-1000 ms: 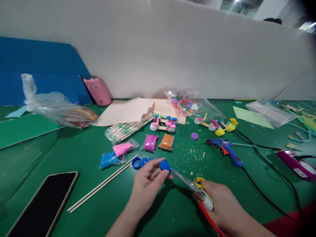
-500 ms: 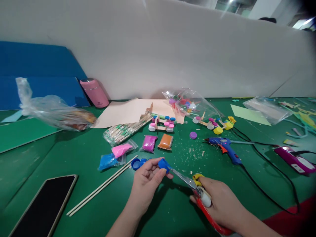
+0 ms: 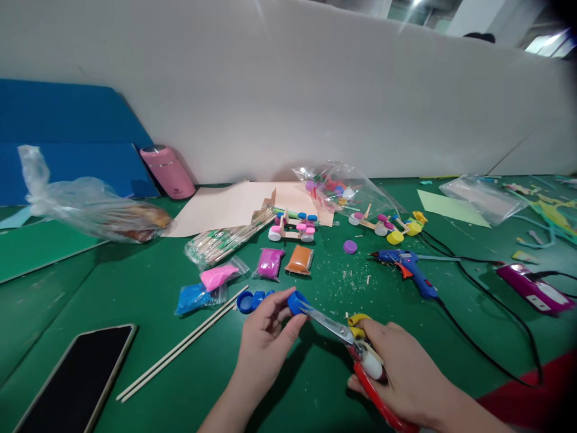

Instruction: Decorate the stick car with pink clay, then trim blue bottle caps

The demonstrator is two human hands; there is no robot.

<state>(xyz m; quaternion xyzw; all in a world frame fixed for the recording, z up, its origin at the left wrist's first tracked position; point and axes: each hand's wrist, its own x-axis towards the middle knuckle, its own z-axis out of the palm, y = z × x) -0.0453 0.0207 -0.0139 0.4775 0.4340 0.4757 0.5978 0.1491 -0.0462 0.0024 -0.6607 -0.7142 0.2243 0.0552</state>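
My left hand [image 3: 264, 340] pinches a blue bottle cap [image 3: 295, 302] between thumb and fingers, its hollow side partly turned up. My right hand [image 3: 403, 367] grips scissors [image 3: 331, 325] with a red handle, and the blade tips reach into the cap's opening. By my right fingers are yellow parts and a white round piece; whether these belong to the scissors I cannot tell. Several more blue caps [image 3: 246, 302] lie just behind my left hand. Two thin wooden sticks [image 3: 180, 344] rest to its left.
A blue glue gun [image 3: 408, 264] with a black cord lies right, near a purple device [image 3: 534, 288]. Small wheeled models [image 3: 293, 231], clay packets [image 3: 269, 263] and a bag of sticks [image 3: 229, 240] stand further back. A phone [image 3: 79, 376] lies at front left.
The scissor tips have gone from the cap's edge into its opening. The cap has turned, so more of its hollow side shows. The view has shifted slightly.
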